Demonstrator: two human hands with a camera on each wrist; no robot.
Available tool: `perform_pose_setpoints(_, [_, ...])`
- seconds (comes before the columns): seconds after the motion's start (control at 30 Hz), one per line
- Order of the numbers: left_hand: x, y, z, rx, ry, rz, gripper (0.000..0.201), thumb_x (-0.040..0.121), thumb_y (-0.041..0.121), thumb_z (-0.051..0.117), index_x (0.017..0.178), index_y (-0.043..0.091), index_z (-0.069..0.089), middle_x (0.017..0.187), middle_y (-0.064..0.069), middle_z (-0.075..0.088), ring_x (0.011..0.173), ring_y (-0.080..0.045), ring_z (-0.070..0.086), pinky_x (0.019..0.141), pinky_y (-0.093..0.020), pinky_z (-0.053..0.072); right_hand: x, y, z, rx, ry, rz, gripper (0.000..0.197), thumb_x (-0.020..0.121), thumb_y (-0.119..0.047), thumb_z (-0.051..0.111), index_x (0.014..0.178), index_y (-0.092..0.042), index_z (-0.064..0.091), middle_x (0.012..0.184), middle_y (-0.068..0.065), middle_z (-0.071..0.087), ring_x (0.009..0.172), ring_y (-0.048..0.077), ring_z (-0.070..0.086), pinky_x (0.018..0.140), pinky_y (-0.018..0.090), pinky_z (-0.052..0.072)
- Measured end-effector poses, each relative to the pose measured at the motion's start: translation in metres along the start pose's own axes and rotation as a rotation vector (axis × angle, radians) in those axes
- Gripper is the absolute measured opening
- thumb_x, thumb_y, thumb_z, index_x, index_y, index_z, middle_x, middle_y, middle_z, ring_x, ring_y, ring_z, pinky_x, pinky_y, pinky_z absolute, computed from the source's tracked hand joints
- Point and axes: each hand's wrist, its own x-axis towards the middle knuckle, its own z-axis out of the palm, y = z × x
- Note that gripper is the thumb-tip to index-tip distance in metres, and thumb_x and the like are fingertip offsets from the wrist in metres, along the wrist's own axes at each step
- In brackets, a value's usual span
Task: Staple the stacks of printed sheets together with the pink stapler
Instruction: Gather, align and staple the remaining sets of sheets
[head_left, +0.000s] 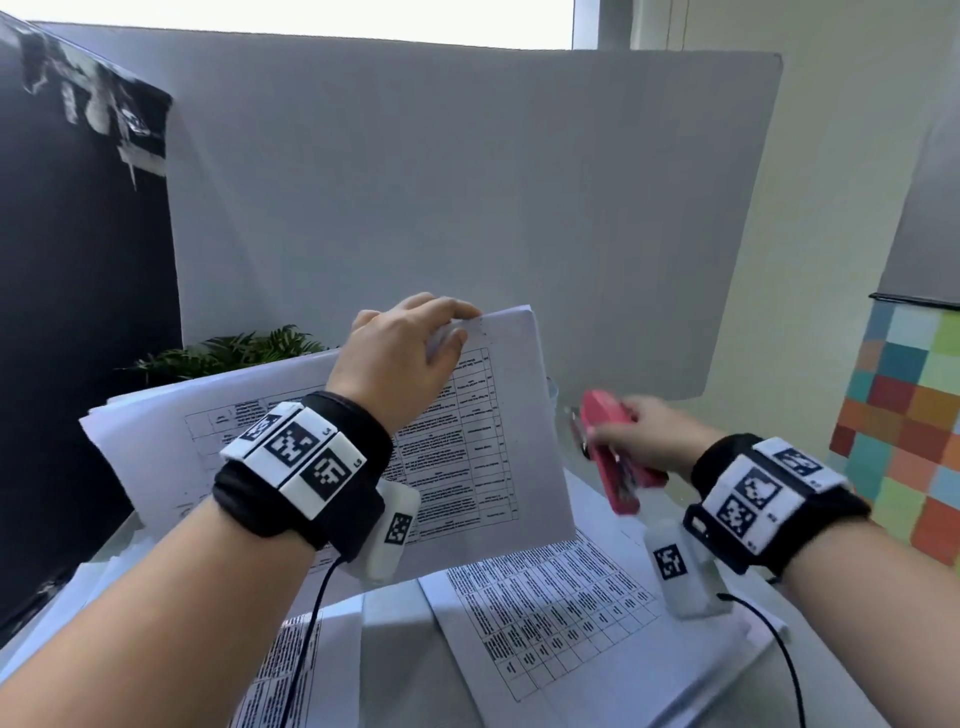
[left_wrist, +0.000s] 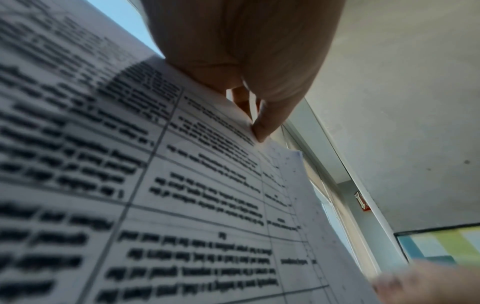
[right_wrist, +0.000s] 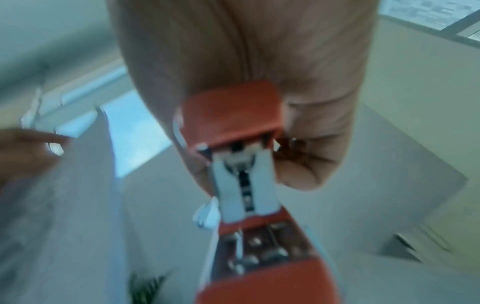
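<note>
left hand (head_left: 400, 358) pinching stack (head_left: 467, 441) corner, right hand (head_left: 654, 434) gripping blurred, seemingly unclosed stapler (head_left: 610, 452)

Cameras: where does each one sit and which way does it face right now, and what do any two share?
Head: on the head, looking forward and down; both forearms, left hand holding a raised stack, right hand holding the stapler.
Left wrist: under the left hand, looking along the fingers pinching the stack.
Right wrist: under the right hand, looking along the stapler.
Shared: head and right wrist both show the stapler.
</note>
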Motion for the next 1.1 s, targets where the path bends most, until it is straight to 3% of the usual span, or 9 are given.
perform_pose_setpoints(0.1, [-0.002,0.005,-0.002,0.032,-0.003,-0.015,0.022,0.095,0.025,0.051,0.111,0.025,0.066,0.098,0.011,0.063,0.081,-0.015,0.06,0.095,-0.042,0.042,-0.008,-0.021,-0.014,0.316,0.314,-0.191,0.033,0.08,-0.041,0.064,0.103,-0.021,0.051,0.102,0.006,0.063,0.094,0.026,0.063,0.085,0.045,0.052])
perform_pose_setpoints(0.13, [-0.003,0.007,-0.003,0.031,-0.001,-0.018,0.022,0.095,0.025,0.051,0.111,0.025,0.067,0.096,0.011,0.062,0.078,-0.014,0.058,0.094,-0.042,0.042,-0.014,-0.028,-0.016,0.447,0.394,-0.256,0.032,0.076,-0.042,0.064,0.099,-0.023,0.052,0.1,0.003,0.063,0.094,0.024,0.063,0.088,0.047,0.051])
perform_pose_setpoints(0.3, [-0.006,0.022,-0.006,0.034,0.007,-0.004,0.023,0.095,0.024,0.052,0.112,0.026,0.068,0.083,0.015,0.052,0.063,0.0,0.046,0.091,-0.037,0.041,-0.046,-0.059,-0.015,0.943,0.713,-0.505,0.008,0.083,-0.022,0.062,0.089,-0.021,0.056,0.076,-0.01,0.062,0.074,0.013,0.063,0.079,0.037,0.056])
perform_pose_setpoints(0.4, [-0.009,0.031,-0.007,0.038,-0.009,0.002,0.024,0.095,0.026,0.052,0.113,0.028,0.067,0.082,0.016,0.05,0.064,0.005,0.045,0.092,-0.029,0.034,-0.05,-0.069,-0.006,1.079,0.811,-0.526,0.006,0.088,-0.027,0.06,0.088,-0.028,0.054,0.074,-0.009,0.065,0.071,0.013,0.064,0.074,0.034,0.056])
perform_pose_setpoints(0.5, [-0.013,0.04,-0.007,0.071,-0.032,-0.001,0.025,0.096,0.028,0.05,0.114,0.032,0.066,0.084,0.016,0.051,0.067,-0.004,0.045,0.09,-0.022,0.027,-0.047,-0.074,0.009,1.084,0.815,-0.5,0.018,0.092,-0.04,0.055,0.1,-0.026,0.048,0.082,-0.002,0.065,0.068,0.008,0.064,0.067,0.027,0.053])
perform_pose_setpoints(0.67, [-0.023,0.049,-0.002,0.066,-0.062,-0.002,0.025,0.095,0.027,0.051,0.114,0.031,0.067,0.08,0.017,0.048,0.066,-0.006,0.044,0.09,-0.027,0.032,-0.044,-0.078,0.03,1.111,0.719,-0.424,0.03,0.084,-0.058,0.052,0.097,-0.032,0.051,0.08,-0.002,0.067,0.073,0.018,0.068,0.078,0.043,0.057])
perform_pose_setpoints(0.87, [-0.03,0.049,0.004,0.018,-0.079,0.047,0.024,0.094,0.025,0.054,0.111,0.032,0.069,0.072,0.021,0.046,0.061,0.004,0.044,0.085,-0.026,0.034,-0.036,-0.081,0.036,1.253,0.648,-0.338,0.03,0.085,-0.052,0.057,0.083,-0.021,0.058,0.059,-0.006,0.059,0.059,0.018,0.059,0.066,0.038,0.052])
perform_pose_setpoints(1.0, [-0.031,0.049,0.008,0.021,-0.105,0.082,0.024,0.094,0.025,0.053,0.112,0.034,0.068,0.072,0.025,0.043,0.065,0.008,0.043,0.084,-0.023,0.029,-0.027,-0.078,0.035,1.342,0.617,-0.226,0.036,0.087,-0.044,0.06,0.084,-0.008,0.06,0.062,0.004,0.058,0.055,0.02,0.056,0.057,0.03,0.047])
perform_pose_setpoints(1.1, [-0.03,0.047,0.01,0.039,-0.121,0.085,0.025,0.095,0.026,0.052,0.115,0.033,0.066,0.074,0.025,0.043,0.067,0.0,0.045,0.087,-0.021,0.027,-0.025,-0.076,0.035,1.366,0.593,-0.218,0.036,0.088,-0.043,0.059,0.086,-0.006,0.06,0.065,0.005,0.057,0.052,0.017,0.055,0.05,0.025,0.046])
